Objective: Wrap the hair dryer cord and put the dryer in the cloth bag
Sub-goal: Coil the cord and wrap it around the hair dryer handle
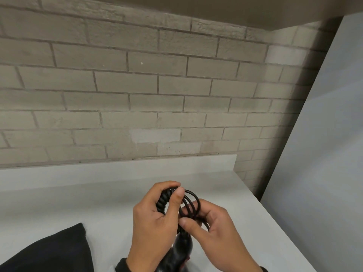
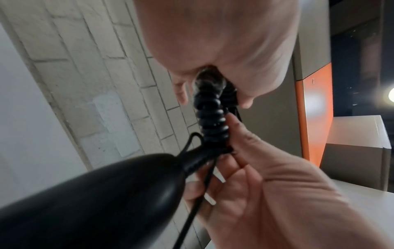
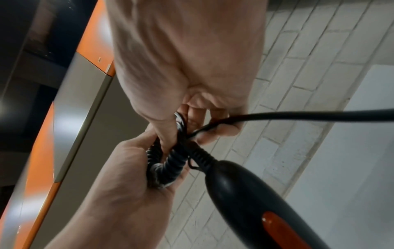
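Observation:
The black hair dryer (image 1: 179, 250) hangs handle-up between my hands above the white counter (image 1: 98, 203); its orange switch (image 3: 277, 227) shows in the right wrist view. My left hand (image 1: 171, 193) grips the bunched spiral part of the black cord (image 1: 164, 201), thumb on top. My right hand (image 1: 193, 214) pinches several thin cord loops (image 1: 191, 203) beside it, close to the handle's strain relief (image 3: 201, 155). One straight run of cord (image 3: 319, 114) leads off to the right. The black cloth bag (image 1: 49, 252) lies flat on the counter at lower left. The dryer's nozzle end is out of view.
A grey brick wall (image 1: 137, 85) backs the counter. The counter's right edge (image 1: 275, 222) drops off beside a pale panel (image 1: 324, 154). An orange and grey cabinet (image 3: 70, 104) stands on my side of the room.

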### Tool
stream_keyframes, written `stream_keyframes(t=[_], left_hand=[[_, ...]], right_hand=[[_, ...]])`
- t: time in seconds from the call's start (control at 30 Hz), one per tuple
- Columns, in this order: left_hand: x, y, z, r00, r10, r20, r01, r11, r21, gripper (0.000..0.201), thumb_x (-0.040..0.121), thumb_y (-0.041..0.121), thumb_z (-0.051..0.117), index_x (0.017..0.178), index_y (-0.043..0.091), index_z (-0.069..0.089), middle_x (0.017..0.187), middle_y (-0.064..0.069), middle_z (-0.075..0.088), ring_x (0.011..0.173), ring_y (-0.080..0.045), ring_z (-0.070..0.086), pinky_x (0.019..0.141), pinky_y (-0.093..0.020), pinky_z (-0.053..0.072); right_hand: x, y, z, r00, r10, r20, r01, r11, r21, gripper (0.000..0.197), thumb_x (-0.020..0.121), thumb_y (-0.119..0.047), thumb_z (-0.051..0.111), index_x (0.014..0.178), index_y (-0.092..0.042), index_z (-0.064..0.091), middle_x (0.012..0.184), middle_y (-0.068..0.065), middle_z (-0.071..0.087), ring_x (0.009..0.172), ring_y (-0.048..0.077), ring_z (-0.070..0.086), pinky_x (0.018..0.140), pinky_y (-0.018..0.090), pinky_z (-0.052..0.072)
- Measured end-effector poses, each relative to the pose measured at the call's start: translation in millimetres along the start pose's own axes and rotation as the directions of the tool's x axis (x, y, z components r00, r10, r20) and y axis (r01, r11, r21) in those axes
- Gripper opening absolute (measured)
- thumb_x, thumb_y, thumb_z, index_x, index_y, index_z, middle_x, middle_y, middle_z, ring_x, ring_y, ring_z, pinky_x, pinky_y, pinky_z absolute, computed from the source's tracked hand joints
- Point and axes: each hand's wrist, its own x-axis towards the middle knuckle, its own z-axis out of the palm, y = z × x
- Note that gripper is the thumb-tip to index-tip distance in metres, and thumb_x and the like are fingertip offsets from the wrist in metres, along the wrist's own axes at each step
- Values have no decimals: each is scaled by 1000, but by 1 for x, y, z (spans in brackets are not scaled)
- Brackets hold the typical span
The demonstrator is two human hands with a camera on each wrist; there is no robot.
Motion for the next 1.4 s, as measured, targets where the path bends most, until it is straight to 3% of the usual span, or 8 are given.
stream_keyframes(t=[0.2,0.33,0.43,0.6,0.73,0.9,1.1,1.4], left_hand=[[0,-8,4,995,-19,-97,22,999,30,26,82,62,60,90,39,68,77,6,68,75,-16,66,62,-46,59],[-1,-6,6,986,61,-157,-46,994,101,21,80,60,58,88,41,65,81,7,68,80,-16,67,69,-25,55],[-1,-6,7,977,68,-201,-46,993,111,20,81,58,59,90,42,65,83,11,69,85,-21,68,69,-16,51],[1,-1,10,948,256,-190,-222,958,183,16,90,53,57,90,40,65,93,30,64,79,-30,68,70,-44,57],[6,-9,5,919,372,-129,-338,913,229,25,94,44,58,88,22,68,94,24,64,76,-26,67,66,-38,57],[13,-14,-4,920,392,4,-388,910,150,37,97,45,55,90,12,70,84,6,67,75,-16,68,67,-12,51],[12,-18,-11,923,340,180,-347,938,8,34,87,31,68,118,19,64,95,3,72,86,-9,71,77,-16,54],[6,-10,-10,991,-15,136,29,994,-102,21,83,38,69,104,41,69,104,8,68,100,-16,67,79,-21,54]], right_hand=[[-6,7,22,836,-382,-394,219,890,-399,40,70,-37,75,102,-42,53,106,-19,59,96,4,54,79,10,39],[-7,17,41,678,-667,-308,364,669,-648,15,87,-20,64,101,-25,62,89,-15,62,80,11,57,66,25,48],[-5,13,44,701,-650,-294,305,645,-701,14,88,-21,60,101,-22,65,95,-18,54,78,15,56,58,28,50],[-5,-1,43,808,-507,-301,201,718,-667,16,83,-23,57,98,-26,61,85,-22,52,82,14,52,56,20,49],[-5,-27,22,979,26,-204,-73,971,-228,8,88,-23,66,89,-31,65,81,-16,68,85,0,57,73,10,43],[5,-42,-12,930,340,138,-367,851,375,15,86,-12,73,86,-4,60,70,9,66,65,14,56,68,25,49],[6,-35,-23,861,382,335,-505,570,648,15,83,-11,74,85,-6,61,71,11,56,65,20,52,72,38,53],[-6,-21,1,982,186,-42,-126,798,589,27,74,-3,68,91,-6,48,85,18,71,80,22,65,75,30,55]])
